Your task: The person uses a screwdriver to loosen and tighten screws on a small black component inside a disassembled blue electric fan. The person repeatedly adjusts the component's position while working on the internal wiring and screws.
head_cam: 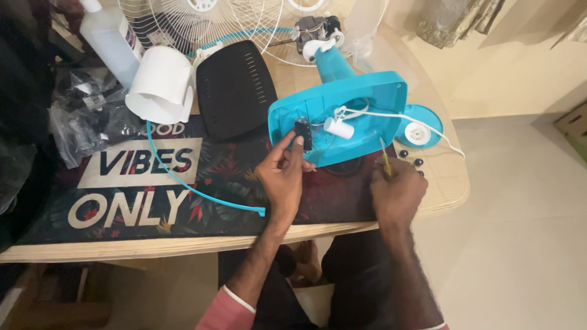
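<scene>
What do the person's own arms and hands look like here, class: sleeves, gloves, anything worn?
Both hands, left hand and right hand, are bare, without gloves. The forearms are uncovered; pink sleeves with a white cuff edge sit pushed up near the elbows. No watch or rings show.

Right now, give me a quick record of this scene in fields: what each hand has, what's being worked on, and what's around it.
left hand: left hand, fingers on a small black part inside the base
right hand: right hand grips a yellow-handled screwdriver
worked on: upturned blue fan base, open, with a white cylinder and white cord
nearby: black cover plate, white wire fan guard, blue round cap, dark screws
surface: wooden table with a dark printed mat
</scene>
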